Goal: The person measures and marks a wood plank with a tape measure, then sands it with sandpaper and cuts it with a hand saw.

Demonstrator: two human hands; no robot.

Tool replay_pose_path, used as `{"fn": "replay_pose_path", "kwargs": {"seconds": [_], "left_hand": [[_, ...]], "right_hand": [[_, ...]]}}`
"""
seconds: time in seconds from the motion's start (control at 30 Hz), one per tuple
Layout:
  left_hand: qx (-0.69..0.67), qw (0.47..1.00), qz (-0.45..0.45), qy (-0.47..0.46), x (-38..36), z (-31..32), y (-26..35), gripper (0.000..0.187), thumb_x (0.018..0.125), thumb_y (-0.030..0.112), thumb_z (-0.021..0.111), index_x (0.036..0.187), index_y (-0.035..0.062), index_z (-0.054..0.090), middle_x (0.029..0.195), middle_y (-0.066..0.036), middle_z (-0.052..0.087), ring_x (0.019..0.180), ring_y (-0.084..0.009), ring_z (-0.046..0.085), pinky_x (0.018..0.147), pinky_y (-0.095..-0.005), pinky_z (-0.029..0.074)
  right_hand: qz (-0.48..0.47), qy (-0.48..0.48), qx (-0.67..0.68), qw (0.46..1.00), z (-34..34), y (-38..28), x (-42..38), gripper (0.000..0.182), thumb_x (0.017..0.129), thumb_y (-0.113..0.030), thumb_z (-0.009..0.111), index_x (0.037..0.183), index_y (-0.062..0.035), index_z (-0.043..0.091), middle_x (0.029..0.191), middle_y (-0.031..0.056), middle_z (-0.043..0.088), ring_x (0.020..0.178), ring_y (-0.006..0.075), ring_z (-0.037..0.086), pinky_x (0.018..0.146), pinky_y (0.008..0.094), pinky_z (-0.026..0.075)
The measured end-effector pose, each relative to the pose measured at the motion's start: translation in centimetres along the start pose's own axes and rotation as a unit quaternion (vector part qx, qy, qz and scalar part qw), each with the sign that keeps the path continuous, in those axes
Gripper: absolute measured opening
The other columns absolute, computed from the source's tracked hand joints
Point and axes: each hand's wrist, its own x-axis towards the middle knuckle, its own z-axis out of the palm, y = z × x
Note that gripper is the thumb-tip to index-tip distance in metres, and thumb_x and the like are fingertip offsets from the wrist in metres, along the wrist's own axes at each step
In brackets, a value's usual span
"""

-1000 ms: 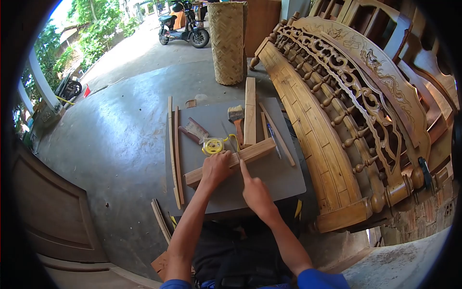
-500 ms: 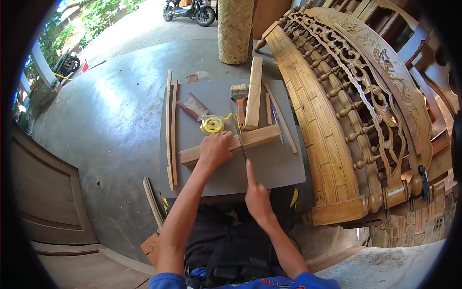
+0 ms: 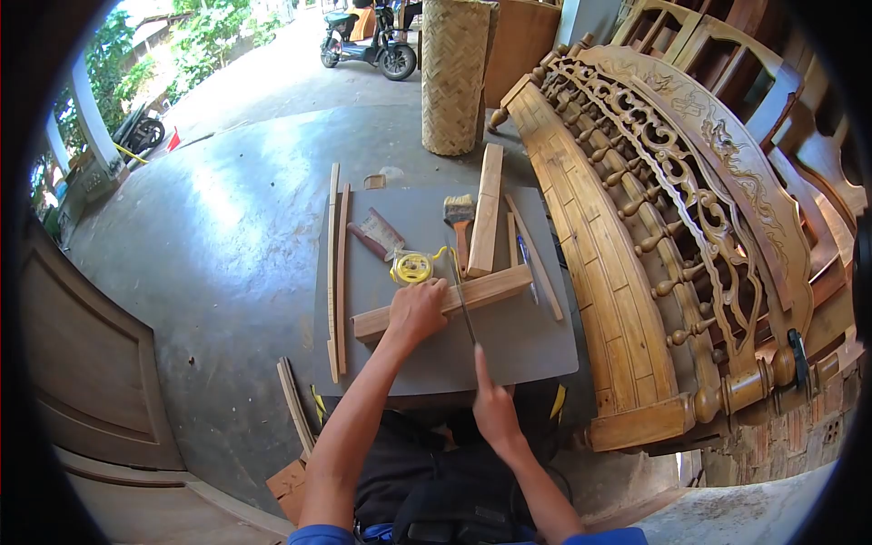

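A squared wooden bar (image 3: 490,288) lies across the grey table board (image 3: 436,368). My left hand (image 3: 419,313) is closed over its middle, holding it. My right hand (image 3: 496,413) is wrapped round the handle of a thin saw, index finger stretched along it; the narrow blade (image 3: 465,313) crosses the bar just right of my left hand. Beyond the bar are a yellow tape measure (image 3: 413,267), a brush (image 3: 460,227), a second wooden block (image 3: 487,209) and a dark-handled scraper-like tool (image 3: 378,234).
Thin wooden strips (image 3: 333,272) lie along the board's left side, with more strips and a blue pen (image 3: 523,250) at the right. A large carved wooden bench (image 3: 599,263) stands close on the right. Wooden panels (image 3: 91,345) are at the left; a woven roll (image 3: 456,77) stands behind.
The whole view has shifted, so the table sits lower in it. My right hand has moved slightly back towards me with the saw. My left hand still holds the bar.
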Motion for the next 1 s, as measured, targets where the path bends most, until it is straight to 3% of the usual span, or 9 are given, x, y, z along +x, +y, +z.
{"fn": "replay_pose_path", "kwargs": {"seconds": [0.13, 0.23, 0.37, 0.47, 0.57, 0.7, 0.8, 0.97, 1.0], "left_hand": [[0.006, 1.0, -0.011, -0.017, 0.3, 0.4, -0.5, 0.026, 0.059, 0.014, 0.064, 0.08, 0.0052, 0.053, 0.078, -0.012, 0.063, 0.075, -0.0299, 0.062, 0.064, -0.0404, 0.05], [0.004, 1.0, -0.023, -0.015, 0.7, 0.0, -0.5, 0.026, 0.059, 0.014, 0.064, 0.081, 0.0054, 0.054, 0.077, -0.013, 0.063, 0.075, -0.0299, 0.062, 0.064, -0.0406, 0.05], [0.006, 0.999, -0.028, -0.018, 0.2, -0.2, -0.1, 0.026, 0.059, 0.014, 0.064, 0.082, 0.0057, 0.055, 0.078, -0.013, 0.063, 0.076, -0.0298, 0.062, 0.065, -0.0405, 0.05], [0.007, 0.999, -0.03, -0.038, 0.4, -0.3, 0.0, 0.027, 0.059, 0.015, 0.065, 0.082, 0.0056, 0.055, 0.08, -0.012, 0.063, 0.077, -0.0296, 0.062, 0.065, -0.0402, 0.05], [0.008, 0.999, -0.02, -0.043, 0.4, -0.7, 0.2, 0.027, 0.059, 0.015, 0.065, 0.082, 0.0054, 0.055, 0.082, -0.012, 0.063, 0.078, -0.0294, 0.062, 0.066, -0.0401, 0.05], [0.009, 0.999, -0.02, -0.039, 0.4, -0.3, 0.0, 0.027, 0.059, 0.014, 0.065, 0.082, 0.0055, 0.055, 0.082, -0.012, 0.063, 0.079, -0.0292, 0.062, 0.066, -0.04, 0.05], [0.008, 0.999, -0.041, -0.022, 0.3, -0.1, 0.2, 0.026, 0.06, 0.012, 0.063, 0.083, 0.0055, 0.054, 0.082, -0.012, 0.063, 0.08, -0.0293, 0.062, 0.066, -0.0396, 0.05], [0.005, 0.999, -0.035, -0.018, 0.3, -0.6, 0.5, 0.024, 0.06, 0.01, 0.061, 0.083, 0.0056, 0.055, 0.083, -0.011, 0.063, 0.08, -0.0297, 0.062, 0.067, -0.0391, 0.05], [0.005, 0.999, -0.034, -0.024, 0.0, -0.6, 0.6, 0.024, 0.06, 0.01, 0.06, 0.083, 0.0057, 0.055, 0.083, -0.011, 0.063, 0.08, -0.0298, 0.062, 0.068, -0.039, 0.05]], "right_hand": [[0.039, 0.021, 0.043, 0.998, 2.0, -1.1, 9.8, 0.076, 0.073, 0.009, 0.043, 0.141, -0.0086, 0.013, 0.065, 0.0278, 0.056, 0.062, 0.0426, 0.058, 0.056, 0.0492, 0.047], [0.053, -0.008, 0.048, 0.997, 1.6, -0.8, 9.6, 0.076, 0.073, 0.009, 0.043, 0.141, -0.0082, 0.013, 0.067, 0.0284, 0.056, 0.065, 0.0424, 0.059, 0.056, 0.0487, 0.047], [0.008, -0.026, 0.002, 1.0, -0.3, 1.0, -4.6, 0.077, 0.072, 0.009, 0.044, 0.141, -0.0089, 0.014, 0.07, 0.0269, 0.057, 0.064, 0.0421, 0.059, 0.056, 0.0482, 0.048], [0.047, -0.084, -0.007, 0.995, -2.1, 0.5, -7.4, 0.078, 0.072, 0.009, 0.044, 0.141, -0.0093, 0.013, 0.068, 0.026, 0.056, 0.062, 0.0417, 0.059, 0.056, 0.0484, 0.048], [-0.003, -0.019, -0.008, 1.0, -1.4, -0.3, -2.2, 0.074, 0.073, 0.009, 0.044, 0.14, -0.0071, 0.016, 0.065, 0.0264, 0.055, 0.059, 0.0418, 0.058, 0.054, 0.0486, 0.046], [0.037, 0.011, 0.016, 0.999, 1.4, -1.1, 8.2, 0.073, 0.075, 0.006, 0.044, 0.141, -0.0116, 0.016, 0.064, 0.025, 0.056, 0.065, 0.042, 0.058, 0.059, 0.0487, 0.048], [0.052, 0.017, 0.062, 0.997, 1.3, -2.0, 10.3, 0.072, 0.076, 0.005, 0.045, 0.14, -0.0121, 0.017, 0.067, 0.0255, 0.056, 0.066, 0.0423, 0.058, 0.061, 0.0486, 0.048], [0.001, 0.002, 0.029, 1.0, 0.1, 1.0, -4.0, 0.07, 0.079, 0.007, 0.043, 0.14, -0.0113, 0.015, 0.066, 0.0269, 0.055, 0.067, 0.0447, 0.057, 0.059, 0.0508, 0.045], [0.029, -0.038, 0.024, 0.999, -0.9, 1.0, -6.2, 0.069, 0.079, 0.008, 0.042, 0.139, -0.0107, 0.014, 0.067, 0.0273, 0.054, 0.067, 0.045, 0.057, 0.059, 0.0507, 0.045]]}}
